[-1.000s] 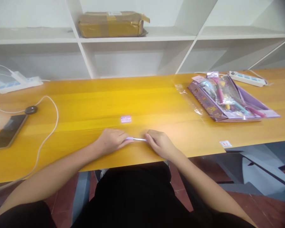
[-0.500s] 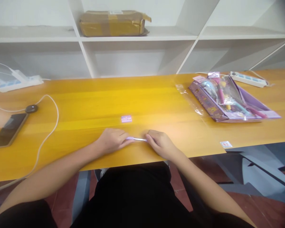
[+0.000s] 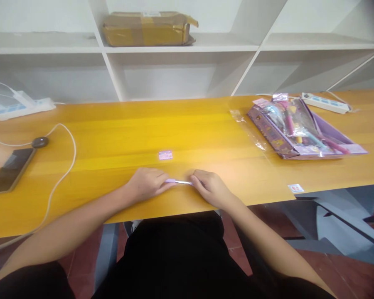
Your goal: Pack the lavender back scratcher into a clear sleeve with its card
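Between my two hands, close to the table's front edge, lies a slim pen (image 3: 183, 182), light purple toward both ends with a thin silvery stretch showing in the middle. My left hand (image 3: 147, 182) is closed around its left end, and my right hand (image 3: 208, 187) grips the right end with the fingers curled. Both ends are hidden inside the fists. Just beyond my left hand, a small purple printed card (image 3: 165, 155) lies flat on the yellow wooden table (image 3: 118, 137).
Right: a purple open box (image 3: 271, 135) of wrapped pens, a clear wrapper (image 3: 251, 131), a power strip (image 3: 326, 103), and a small sticker (image 3: 296, 188). Left: a phone (image 3: 11, 172), a white cable (image 3: 71, 155), another power strip (image 3: 25, 109), and part of another person's hand. Behind, shelves hold a taped parcel (image 3: 146, 29).
Almost nothing differs. The view has shifted very slightly, while both hands keep the same hold on the pen.
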{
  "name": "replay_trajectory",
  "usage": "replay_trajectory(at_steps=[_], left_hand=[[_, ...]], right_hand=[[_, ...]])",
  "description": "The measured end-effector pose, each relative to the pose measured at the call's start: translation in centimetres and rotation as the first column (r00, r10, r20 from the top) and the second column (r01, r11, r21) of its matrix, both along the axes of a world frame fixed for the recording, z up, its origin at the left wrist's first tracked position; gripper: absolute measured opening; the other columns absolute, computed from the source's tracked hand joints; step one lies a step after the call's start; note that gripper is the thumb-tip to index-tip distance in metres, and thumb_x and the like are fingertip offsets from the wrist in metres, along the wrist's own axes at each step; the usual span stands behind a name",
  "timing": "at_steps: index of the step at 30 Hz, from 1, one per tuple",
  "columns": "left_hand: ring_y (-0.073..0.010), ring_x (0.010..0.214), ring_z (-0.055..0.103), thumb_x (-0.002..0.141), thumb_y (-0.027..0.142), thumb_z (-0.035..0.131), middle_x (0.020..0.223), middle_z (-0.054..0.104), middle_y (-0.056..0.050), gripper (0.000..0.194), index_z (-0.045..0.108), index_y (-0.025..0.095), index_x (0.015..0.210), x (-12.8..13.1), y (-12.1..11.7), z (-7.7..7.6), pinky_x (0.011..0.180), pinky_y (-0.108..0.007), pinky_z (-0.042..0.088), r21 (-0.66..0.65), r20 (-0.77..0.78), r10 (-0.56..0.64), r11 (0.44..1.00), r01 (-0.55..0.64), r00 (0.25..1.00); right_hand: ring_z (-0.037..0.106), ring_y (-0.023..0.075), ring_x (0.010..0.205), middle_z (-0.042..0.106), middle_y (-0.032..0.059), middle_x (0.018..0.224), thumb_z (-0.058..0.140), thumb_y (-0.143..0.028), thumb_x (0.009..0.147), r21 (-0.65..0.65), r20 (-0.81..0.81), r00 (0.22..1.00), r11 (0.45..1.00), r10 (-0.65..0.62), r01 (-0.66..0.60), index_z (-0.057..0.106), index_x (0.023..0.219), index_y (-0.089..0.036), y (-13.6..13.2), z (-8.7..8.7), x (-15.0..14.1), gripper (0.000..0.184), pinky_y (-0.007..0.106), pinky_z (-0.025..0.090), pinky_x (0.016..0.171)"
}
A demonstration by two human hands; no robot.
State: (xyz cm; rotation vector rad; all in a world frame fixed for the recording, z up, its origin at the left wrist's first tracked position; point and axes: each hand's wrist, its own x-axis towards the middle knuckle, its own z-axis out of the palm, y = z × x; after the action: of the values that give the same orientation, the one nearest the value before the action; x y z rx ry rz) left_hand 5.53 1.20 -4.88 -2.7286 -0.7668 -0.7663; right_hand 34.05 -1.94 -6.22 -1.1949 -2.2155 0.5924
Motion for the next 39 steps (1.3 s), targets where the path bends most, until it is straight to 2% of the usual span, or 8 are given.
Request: replay_trajectory(at_steps=[9, 14, 18, 23, 29, 32, 39], left_hand=[[-0.0156, 0.057, 0.060, 0.112, 0.047, 0.060, 0.064, 0.068, -0.001, 0.044, 0.071, 0.019, 0.081, 0.0, 0.0, -0.1, 0.055, -0.033, 0.028, -0.045, 0.005, 0.003, 0.999, -0.003, 1.000], [-0.0159, 0.061, 0.063, 0.114, 0.048, 0.057, 0.069, 0.071, -0.001, 0.044, 0.072, 0.019, 0.083, -0.1, 0.0, -0.2, 0.056, -0.033, 0.030, -0.102, 0.003, 0.031, 0.994, -0.030, 1.000], [-0.0159, 0.059, 0.061, 0.116, 0.051, 0.049, 0.069, 0.071, -0.002, 0.052, 0.069, 0.018, 0.081, 0.0, 0.1, -0.2, 0.055, -0.034, 0.027, -0.102, -0.067, 0.043, 0.994, -0.050, 0.997], [-0.0171, 0.058, 0.062, 0.117, 0.052, 0.045, 0.066, 0.070, -0.003, 0.056, 0.068, 0.018, 0.079, -0.1, 0.3, -0.1, 0.053, -0.035, 0.024, -0.069, -0.140, 0.042, 0.996, -0.053, 0.989], [-0.0188, 0.055, 0.061, 0.117, 0.059, 0.039, 0.066, 0.071, -0.004, 0.063, 0.069, 0.019, 0.080, -1.2, 1.4, 0.2, 0.053, -0.035, 0.018, -0.097, -0.208, 0.094, 0.988, -0.117, 0.974], [-0.0181, 0.055, 0.061, 0.117, 0.060, 0.038, 0.066, 0.071, -0.004, 0.064, 0.070, 0.019, 0.080, -1.7, 2.0, 0.5, 0.054, -0.034, 0.017, -0.124, -0.224, 0.079, 0.986, -0.109, 0.971], [-0.0170, 0.054, 0.057, 0.118, 0.059, 0.032, 0.059, 0.064, -0.003, 0.067, 0.068, 0.019, 0.079, -4.5, 3.1, 1.1, 0.056, -0.035, 0.018, -0.038, -0.257, 0.066, 0.996, -0.078, 0.964]], right_hand=[[0.054, 0.0165, 0.066, 0.057, 0.0002, 0.073, 0.042, -0.033, 0.117, -0.003, -0.008, 1.000, 1.000, -0.001, 0.001, 0.048, 0.080, -0.024, 0.0, -0.1, 0.0, 0.039, 0.030, 0.039, 0.067], [0.056, 0.0180, 0.073, 0.059, 0.0026, 0.082, 0.045, -0.035, 0.116, 0.031, -0.008, 0.999, 0.999, -0.041, 0.041, 0.051, 0.085, -0.024, -0.2, -0.1, 0.0, 0.033, 0.031, 0.042, 0.070], [0.055, 0.0187, 0.070, 0.058, 0.0041, 0.081, 0.035, -0.036, 0.119, 0.078, 0.088, 0.995, 0.996, -0.053, 0.047, 0.052, 0.083, -0.024, -0.4, -0.1, -0.1, 0.042, 0.033, 0.040, 0.068], [0.059, 0.0188, 0.067, 0.065, 0.0044, 0.076, 0.027, -0.042, 0.121, 0.003, 0.160, 0.985, 0.998, -0.056, 0.057, 0.055, 0.083, -0.023, -0.5, 0.3, -0.1, 0.051, 0.033, 0.042, 0.068], [0.062, 0.0203, 0.066, 0.071, 0.0053, 0.078, 0.029, -0.044, 0.120, -0.010, 0.222, 0.966, 0.990, -0.132, 0.138, 0.059, 0.088, -0.023, -0.3, 0.9, 0.7, 0.049, 0.032, 0.041, 0.067], [0.062, 0.0206, 0.067, 0.072, 0.0055, 0.080, 0.027, -0.044, 0.120, -0.005, 0.242, 0.963, 0.992, -0.119, 0.123, 0.059, 0.091, -0.023, -0.4, 1.2, 1.3, 0.049, 0.032, 0.041, 0.068], [0.054, 0.0194, 0.059, 0.062, 0.0035, 0.072, 0.025, -0.045, 0.120, 0.141, 0.253, 0.954, 0.982, -0.159, 0.127, 0.053, 0.088, -0.025, -1.2, 1.1, 4.3, 0.048, 0.033, 0.038, 0.062]])
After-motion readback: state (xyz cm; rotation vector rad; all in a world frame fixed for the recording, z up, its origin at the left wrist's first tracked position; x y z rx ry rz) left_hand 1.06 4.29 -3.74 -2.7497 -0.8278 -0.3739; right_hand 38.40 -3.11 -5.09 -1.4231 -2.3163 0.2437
